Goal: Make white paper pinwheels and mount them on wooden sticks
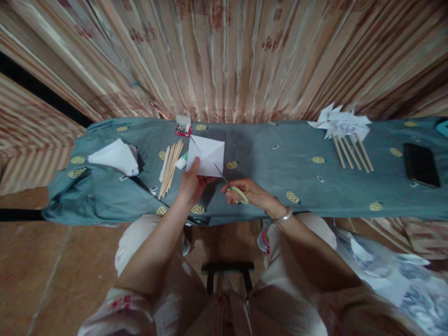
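A white square of paper with crease lines and a dark slit near its upper left corner is pinched in my left hand, thumb on top and fingers beneath. My right hand is closed round the pale green handles of a pair of scissors. One blade lies over the paper's lower right corner and points toward its middle. Just left of the paper are a bundle of wooden sticks, a white and green tube and a small red box of metal pins.
A stack of white paper lies at the left of the cloth-covered table. Several paper pinwheels on sticks and a black phone are at the right. A plastic bag with paper rests low at the right.
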### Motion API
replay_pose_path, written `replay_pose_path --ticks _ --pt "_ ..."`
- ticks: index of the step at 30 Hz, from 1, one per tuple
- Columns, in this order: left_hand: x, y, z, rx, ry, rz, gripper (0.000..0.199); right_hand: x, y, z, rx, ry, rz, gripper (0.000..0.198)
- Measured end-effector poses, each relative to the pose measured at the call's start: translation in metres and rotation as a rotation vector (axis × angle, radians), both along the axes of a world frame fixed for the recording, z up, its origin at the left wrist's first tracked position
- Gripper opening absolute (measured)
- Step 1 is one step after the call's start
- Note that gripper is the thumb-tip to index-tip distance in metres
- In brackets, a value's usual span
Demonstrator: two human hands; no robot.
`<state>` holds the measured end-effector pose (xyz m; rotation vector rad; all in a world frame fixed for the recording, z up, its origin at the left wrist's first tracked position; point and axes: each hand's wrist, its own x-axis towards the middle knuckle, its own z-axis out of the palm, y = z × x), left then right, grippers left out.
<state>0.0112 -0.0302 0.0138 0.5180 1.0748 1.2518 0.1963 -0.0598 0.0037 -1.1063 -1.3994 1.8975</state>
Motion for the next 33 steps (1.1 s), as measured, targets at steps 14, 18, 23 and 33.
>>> replay_pose_path --ticks 14,18,23,33 --pt "0.0014 -0.0001 0.0057 -0.023 -0.003 0.031 0.029 -0.0014 0.0010 -0.0005 -0.047 -0.009 -0.022 0.049" --pt "0.0013 0.0000 0.0048 -0.021 0.006 0.023 0.029 -0.0032 0.0012 0.0003 -0.065 -0.025 -0.037 0.050" --pt "0.0009 0.0002 0.0034 -0.017 -0.002 0.028 0.030 -0.0044 0.0011 0.0006 -0.077 -0.019 -0.048 0.049" --pt "0.0020 0.0003 0.0039 0.009 -0.057 0.027 0.031 -0.0034 0.0024 -0.0035 -0.059 -0.029 -0.026 0.052"
